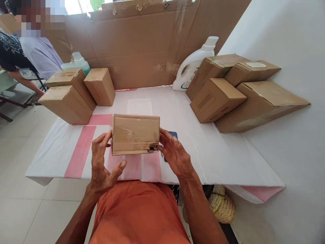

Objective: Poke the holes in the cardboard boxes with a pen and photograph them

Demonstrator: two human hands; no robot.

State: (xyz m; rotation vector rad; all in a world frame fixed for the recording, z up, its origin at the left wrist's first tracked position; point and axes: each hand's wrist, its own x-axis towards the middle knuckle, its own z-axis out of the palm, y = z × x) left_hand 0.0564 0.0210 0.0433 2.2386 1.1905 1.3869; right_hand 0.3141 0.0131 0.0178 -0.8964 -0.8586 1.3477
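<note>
A: How are the hands set?

B: The left hand (103, 162) grips the left end of the taped box (135, 134), fingers up its side, thumb stretched out beneath. The right hand (174, 152) clasps the right end, fingers curled at the near right corner. The box is lifted above the near middle of the table (223, 152).

A: Any writing?

B: None readable on the box. The white jug (194, 64) at the far right has a label, too small to read. A dark phone (173, 135) lies behind the right hand.
</note>
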